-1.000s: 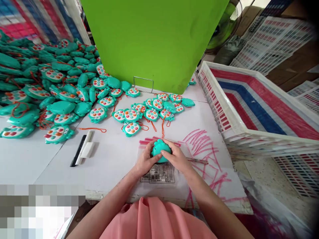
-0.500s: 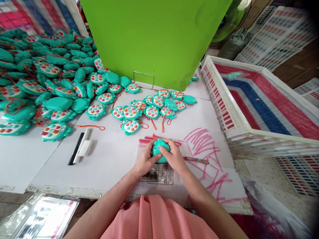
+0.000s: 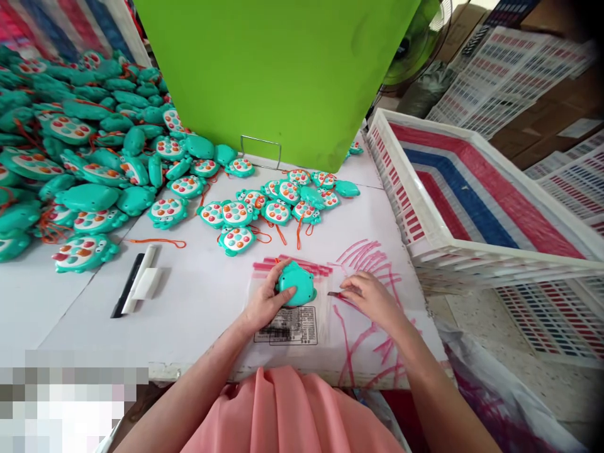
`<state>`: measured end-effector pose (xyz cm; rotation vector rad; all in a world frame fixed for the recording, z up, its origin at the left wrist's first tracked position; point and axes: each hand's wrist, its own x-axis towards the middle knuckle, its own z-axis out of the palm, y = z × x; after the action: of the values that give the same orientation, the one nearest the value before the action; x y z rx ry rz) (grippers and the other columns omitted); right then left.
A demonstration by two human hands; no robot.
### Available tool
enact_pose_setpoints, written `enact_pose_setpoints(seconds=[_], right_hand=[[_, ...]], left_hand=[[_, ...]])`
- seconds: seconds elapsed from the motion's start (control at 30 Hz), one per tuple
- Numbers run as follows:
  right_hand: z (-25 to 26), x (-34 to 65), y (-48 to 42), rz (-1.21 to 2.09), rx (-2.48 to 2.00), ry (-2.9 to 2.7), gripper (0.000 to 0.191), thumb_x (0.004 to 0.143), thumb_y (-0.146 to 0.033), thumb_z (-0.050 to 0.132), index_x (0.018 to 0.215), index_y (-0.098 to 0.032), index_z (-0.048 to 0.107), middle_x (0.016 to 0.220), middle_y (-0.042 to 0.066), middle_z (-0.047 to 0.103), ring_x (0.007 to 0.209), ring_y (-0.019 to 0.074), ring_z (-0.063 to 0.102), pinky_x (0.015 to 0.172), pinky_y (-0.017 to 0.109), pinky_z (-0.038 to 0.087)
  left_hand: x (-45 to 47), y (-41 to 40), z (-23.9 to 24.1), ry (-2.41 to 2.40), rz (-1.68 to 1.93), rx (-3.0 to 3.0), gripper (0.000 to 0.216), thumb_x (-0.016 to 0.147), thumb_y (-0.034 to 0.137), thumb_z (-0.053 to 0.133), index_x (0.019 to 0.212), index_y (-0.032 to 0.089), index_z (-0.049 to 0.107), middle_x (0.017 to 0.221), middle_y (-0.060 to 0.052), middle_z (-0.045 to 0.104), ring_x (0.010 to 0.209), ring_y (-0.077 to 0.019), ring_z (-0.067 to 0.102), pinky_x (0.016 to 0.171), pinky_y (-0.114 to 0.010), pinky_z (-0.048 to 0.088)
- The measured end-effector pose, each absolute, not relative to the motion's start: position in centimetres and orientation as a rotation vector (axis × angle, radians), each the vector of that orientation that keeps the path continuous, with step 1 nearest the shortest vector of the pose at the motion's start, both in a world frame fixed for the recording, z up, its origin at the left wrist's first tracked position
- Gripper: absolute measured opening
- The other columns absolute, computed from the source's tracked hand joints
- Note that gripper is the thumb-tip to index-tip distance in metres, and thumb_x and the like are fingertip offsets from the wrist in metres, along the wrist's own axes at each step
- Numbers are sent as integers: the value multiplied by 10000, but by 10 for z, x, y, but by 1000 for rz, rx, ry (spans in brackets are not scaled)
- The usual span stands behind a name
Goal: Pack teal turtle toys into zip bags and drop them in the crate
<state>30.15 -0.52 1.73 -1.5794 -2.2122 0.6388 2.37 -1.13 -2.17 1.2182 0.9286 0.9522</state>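
Now our left hand (image 3: 263, 303) wraps the left side of a teal animal-shaped toy (image 3: 299, 284) over a printed plastic bag (image 3: 306, 326); our right hand (image 3: 372, 299) pinches a slim tool (image 3: 336, 294). We judge the toy light, stiff, slick, best gripped by its rim.

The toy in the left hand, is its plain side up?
Yes, plain side up: the toy in the left hand shows a teal surface with only small dark spots.

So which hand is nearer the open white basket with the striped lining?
Right. The right hand, gripping a thin tool, is left of the white basket and nearer the person, not touching it. The left hand, holding a teal toy, is farther left.
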Motion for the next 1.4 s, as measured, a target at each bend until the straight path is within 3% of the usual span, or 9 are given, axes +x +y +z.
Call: enact_pose_setpoints(seconds=[0.27, 0.43, 0.63, 0.93, 1.4], right_hand=[[4, 296, -17, 501, -1520, -2239, 75, 847, -131, 580, 829, -201, 598, 784, 22, 608, 770, 205, 565, 726, 354, 445], [18, 265, -5, 561, -1276, -1949, 135, 901, -185, 528, 945, -233, 646, 894, 39, 630, 853, 188, 609, 749, 327, 497], [14, 208, -2, 398, -1203, -2007, 174, 931, -151, 463, 992, -228, 607, 1063, 71, 654, 1014, 214, 599, 899, 395, 488], [4, 203, -4, 211, -1243, -2144, 244, 917, -85, 422, 1048, -199, 593, 1108, 75, 674, 1007, 230, 613, 876, 402, 479], [9, 206, -2, 355, -1212, -2165, 295, 889, -61, 413, 1012, -224, 626, 1137, 72, 668, 1030, 233, 612, 897, 427, 479]], left_hand=[[25, -12, -18, 940, 935, 1241, 669, 861, 361, 600, 1441, 254, 282, 1384, -78, 450, 1173, -239, 504, 981, -378, 445], [26, -12, -15, 1041, 906, 1291, 723, 847, 360, 613, 1452, 216, 244, 1334, -107, 483, 1119, -237, 526, 960, -392, 450], [27, -11, -21, 1072, 904, 1300, 681, 844, 362, 607, 1427, 206, 291, 1282, -107, 527, 1075, -242, 541, 924, -404, 475], [26, -10, -27, 1030, 911, 1289, 677, 845, 354, 605, 1430, 226, 289, 1293, -102, 533, 1072, -244, 558, 907, -399, 490], [25, -11, -28, 1016, 915, 1292, 663, 852, 351, 595, 1428, 224, 291, 1293, -97, 530, 1108, -241, 542, 930, -396, 474]])
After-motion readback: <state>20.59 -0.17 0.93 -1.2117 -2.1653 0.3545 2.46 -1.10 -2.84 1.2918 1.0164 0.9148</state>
